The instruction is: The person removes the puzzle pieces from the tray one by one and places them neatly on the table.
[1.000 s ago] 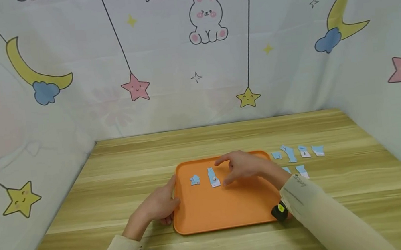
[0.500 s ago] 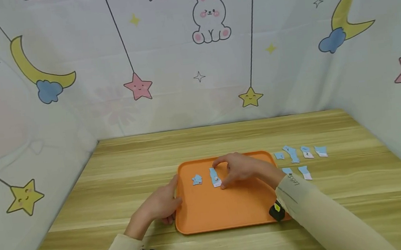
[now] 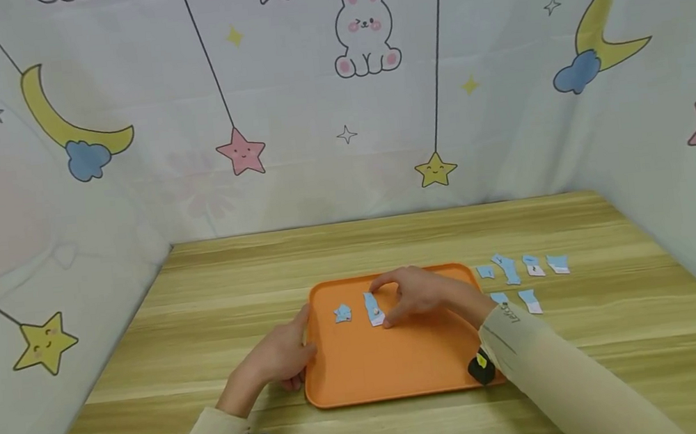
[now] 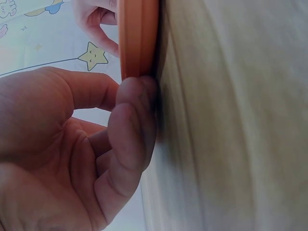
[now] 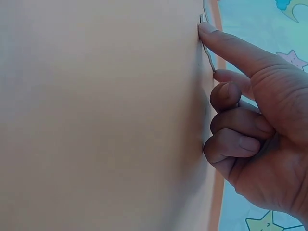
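My left hand grips the left edge of an orange tray, its fingers curled at the rim in the left wrist view. Over the tray, the thumb and index finger of my right hand pinch the two ends of a long, thin blue-and-white puzzle piece with uneven edges. In the right wrist view that puzzle piece is seen edge-on, close to the tray surface, while the other fingers of my right hand are curled. To its left on the tray lies a small blue cluster of pieces.
Several similar blue-and-white pieces lie on the wooden table to the right of the tray, some beside my right sleeve. A white curtain with printed stars, moons and a rabbit hangs behind and at both sides.
My right hand has come slightly left and its thumb and index finger have closed on the long puzzle piece. My left hand keeps its grip on the tray.
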`<state>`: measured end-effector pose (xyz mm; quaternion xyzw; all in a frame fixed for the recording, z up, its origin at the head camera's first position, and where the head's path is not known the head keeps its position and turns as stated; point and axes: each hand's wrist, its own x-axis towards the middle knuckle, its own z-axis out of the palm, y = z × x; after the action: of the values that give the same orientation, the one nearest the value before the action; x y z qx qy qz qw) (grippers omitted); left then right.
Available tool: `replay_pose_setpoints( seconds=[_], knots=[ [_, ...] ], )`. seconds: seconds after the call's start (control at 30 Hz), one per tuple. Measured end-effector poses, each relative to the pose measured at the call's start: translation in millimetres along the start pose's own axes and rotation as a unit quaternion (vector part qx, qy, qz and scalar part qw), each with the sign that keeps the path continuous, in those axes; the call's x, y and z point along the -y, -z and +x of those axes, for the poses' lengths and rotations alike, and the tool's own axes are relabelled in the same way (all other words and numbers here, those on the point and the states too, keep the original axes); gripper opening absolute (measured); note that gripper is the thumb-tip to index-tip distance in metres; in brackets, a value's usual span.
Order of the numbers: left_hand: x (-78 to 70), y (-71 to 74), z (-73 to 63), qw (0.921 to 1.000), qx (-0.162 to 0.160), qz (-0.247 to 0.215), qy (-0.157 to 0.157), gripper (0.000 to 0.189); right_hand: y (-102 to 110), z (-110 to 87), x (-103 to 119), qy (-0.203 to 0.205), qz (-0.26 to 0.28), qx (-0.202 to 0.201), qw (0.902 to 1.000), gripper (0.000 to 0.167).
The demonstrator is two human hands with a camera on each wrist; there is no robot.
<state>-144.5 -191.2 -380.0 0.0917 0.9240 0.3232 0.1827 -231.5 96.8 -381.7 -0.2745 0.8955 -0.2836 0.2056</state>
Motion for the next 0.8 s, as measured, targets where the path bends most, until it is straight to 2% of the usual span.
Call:
replay_pose_setpoints(
  seconds=[0.3,0.53,0.8],
  knots=[
    [-1.4,-1.4,-0.7,1.0,-0.001,-0.002,0.001,0.077,0,0.3,-4,0.002,-0.023,-0.008,0.9997,0.061],
    [-1.3,-0.6,-1.0,0.9999,-0.006,-0.009,-0.002,0.077,4,-3.7,-6,0.018,0.005,-0.012,0.9998,0.061],
    [-2.2,-0.6,-1.4,1.0,-0.007,-0.004,-0.001,0.077,7,-15.3,-11,0.034,0.06,-0.012,0.9975,0.063]
  ],
)
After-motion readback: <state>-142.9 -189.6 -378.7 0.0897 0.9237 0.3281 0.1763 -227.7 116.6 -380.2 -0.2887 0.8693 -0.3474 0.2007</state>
